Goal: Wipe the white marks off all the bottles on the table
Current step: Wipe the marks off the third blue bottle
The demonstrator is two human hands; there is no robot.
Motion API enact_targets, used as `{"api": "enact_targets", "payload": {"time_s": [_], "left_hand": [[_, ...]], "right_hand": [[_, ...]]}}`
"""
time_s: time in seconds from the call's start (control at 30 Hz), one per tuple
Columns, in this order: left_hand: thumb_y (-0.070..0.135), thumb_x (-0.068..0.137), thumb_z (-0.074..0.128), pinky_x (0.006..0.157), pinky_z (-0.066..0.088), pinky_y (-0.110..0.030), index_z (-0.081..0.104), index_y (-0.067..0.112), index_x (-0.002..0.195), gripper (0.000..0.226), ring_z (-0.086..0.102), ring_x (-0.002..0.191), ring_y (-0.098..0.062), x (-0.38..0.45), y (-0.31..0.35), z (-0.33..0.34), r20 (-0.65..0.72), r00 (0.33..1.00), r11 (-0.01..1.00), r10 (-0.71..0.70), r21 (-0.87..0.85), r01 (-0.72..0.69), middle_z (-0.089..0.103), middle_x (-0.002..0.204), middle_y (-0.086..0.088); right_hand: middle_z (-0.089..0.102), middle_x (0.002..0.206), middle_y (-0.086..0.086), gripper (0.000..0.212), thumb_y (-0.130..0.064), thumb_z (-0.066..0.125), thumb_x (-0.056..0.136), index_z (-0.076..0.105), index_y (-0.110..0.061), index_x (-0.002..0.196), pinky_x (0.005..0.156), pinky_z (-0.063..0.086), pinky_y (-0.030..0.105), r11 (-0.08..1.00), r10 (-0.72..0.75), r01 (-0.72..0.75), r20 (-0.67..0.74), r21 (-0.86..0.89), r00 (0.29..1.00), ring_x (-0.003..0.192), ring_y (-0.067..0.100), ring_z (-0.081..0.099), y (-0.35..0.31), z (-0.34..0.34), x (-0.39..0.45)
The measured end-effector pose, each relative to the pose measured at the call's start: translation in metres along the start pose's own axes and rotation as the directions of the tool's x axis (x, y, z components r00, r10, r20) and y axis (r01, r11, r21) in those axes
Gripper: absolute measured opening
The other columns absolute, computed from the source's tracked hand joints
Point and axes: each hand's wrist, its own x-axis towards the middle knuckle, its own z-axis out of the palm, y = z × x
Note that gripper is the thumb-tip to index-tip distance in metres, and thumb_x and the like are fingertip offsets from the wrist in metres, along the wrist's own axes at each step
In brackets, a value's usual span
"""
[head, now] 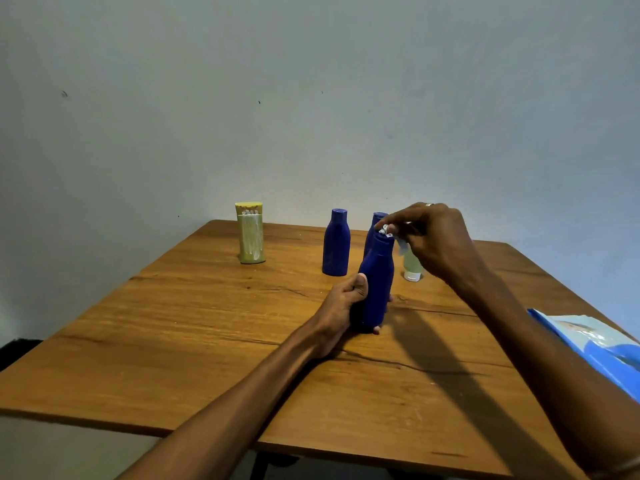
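My left hand (341, 308) grips a dark blue bottle (375, 285) by its lower body, holding it slightly tilted above the wooden table (207, 341). My right hand (429, 239) pinches a small white wipe (386, 232) against the bottle's cap. A second blue bottle (336, 242) stands upright behind, and a third blue bottle (375, 220) is mostly hidden behind the held one. An olive-yellow bottle (251, 233) streaked with white marks stands at the back left. A pale translucent bottle (412, 268) stands on its white cap, partly hidden by my right hand.
A blue wipes packet (595, 348) lies at the table's right edge. The table stands against a plain pale wall. Dark cracks run across the wood near my left forearm.
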Motion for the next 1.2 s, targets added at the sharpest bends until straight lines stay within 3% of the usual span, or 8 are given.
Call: {"api": "enact_targets", "payload": {"time_s": [0.1,0.27,0.43,0.57,0.73,0.9,1.03,1.2], "left_hand": [[0.049,0.103,0.040,0.074,0.053,-0.045,0.055,0.013,0.132,0.049,0.062,0.099,-0.030,0.001,0.000,-0.001,-0.001,1.000,1.000,0.023,0.004,-0.023,0.068,0.115,-0.014],[0.053,0.103,0.035,0.069,0.055,-0.041,0.056,0.016,0.130,0.050,0.065,0.090,-0.024,0.001,0.005,-0.013,-0.067,0.993,0.995,0.096,-0.002,-0.096,0.071,0.110,-0.011],[0.042,0.104,0.043,0.072,0.056,-0.047,0.053,0.023,0.132,0.035,0.064,0.103,-0.032,0.001,0.014,-0.031,-0.131,0.986,0.993,0.106,-0.035,-0.111,0.072,0.116,-0.009],[0.024,0.103,0.053,0.086,0.055,-0.054,0.052,0.031,0.128,0.026,0.064,0.118,-0.037,0.003,0.017,-0.049,-0.213,0.969,0.990,0.126,-0.041,-0.137,0.070,0.126,-0.011],[0.012,0.104,0.050,0.093,0.056,-0.062,0.052,0.033,0.125,0.030,0.062,0.118,-0.035,0.008,0.020,-0.064,-0.305,0.937,0.984,0.168,0.109,-0.141,0.055,0.136,-0.007],[0.014,0.106,0.046,0.075,0.062,-0.037,0.049,0.019,0.137,0.032,0.064,0.109,-0.024,0.015,0.022,-0.085,-0.442,0.856,0.956,0.268,0.235,-0.178,0.058,0.132,-0.007],[0.008,0.105,0.048,0.103,0.052,-0.047,0.050,0.013,0.142,0.037,0.060,0.119,-0.024,0.026,0.019,-0.101,-0.482,0.832,0.941,0.273,0.314,-0.127,0.061,0.134,-0.009],[0.003,0.105,0.047,0.097,0.050,-0.038,0.047,0.009,0.145,0.041,0.057,0.123,-0.023,0.039,0.019,-0.113,-0.516,0.805,0.924,0.293,0.368,-0.101,0.060,0.135,-0.007]], "right_hand": [[0.074,0.118,0.008,0.024,-0.004,0.070,0.093,0.079,-0.014,0.113,0.082,0.049,0.021,0.998,0.060,-0.060,0.012,-0.022,0.998,0.099,0.012,0.063,0.004,-0.001,0.008],[0.075,0.112,0.002,0.019,-0.014,0.069,0.095,0.077,-0.018,0.112,0.078,0.045,0.013,0.997,0.060,-0.060,-0.004,0.047,0.998,0.099,0.005,0.062,0.021,0.025,-0.023],[0.075,0.115,-0.001,0.020,-0.016,0.069,0.096,0.076,-0.019,0.114,0.068,0.046,0.002,0.993,0.075,-0.083,0.092,0.083,0.993,0.091,-0.006,0.060,0.044,0.065,-0.041],[0.071,0.110,-0.011,0.019,-0.018,0.067,0.097,0.074,-0.028,0.111,0.075,0.054,0.014,0.976,0.117,-0.131,0.086,0.175,0.989,0.096,-0.005,0.062,0.044,0.082,-0.049],[0.069,0.106,-0.014,0.018,-0.022,0.063,0.099,0.073,-0.028,0.113,0.067,0.056,0.014,0.950,0.185,-0.202,0.092,0.236,0.978,0.090,-0.008,0.066,0.039,0.104,-0.054],[0.072,0.110,-0.010,0.019,-0.022,0.064,0.099,0.073,-0.026,0.116,0.082,0.059,0.025,0.951,0.192,-0.209,0.095,0.227,0.977,0.098,0.000,0.066,0.040,0.115,-0.047],[0.073,0.112,-0.008,0.019,-0.022,0.065,0.099,0.074,-0.025,0.115,0.085,0.057,0.024,0.963,0.176,-0.192,0.101,0.187,0.979,0.101,0.000,0.064,0.045,0.119,-0.046],[0.072,0.114,-0.007,0.022,-0.024,0.066,0.098,0.074,-0.023,0.118,0.081,0.050,0.014,0.983,0.136,-0.150,0.122,0.107,0.983,0.099,0.000,0.061,0.046,0.123,-0.048]]}}
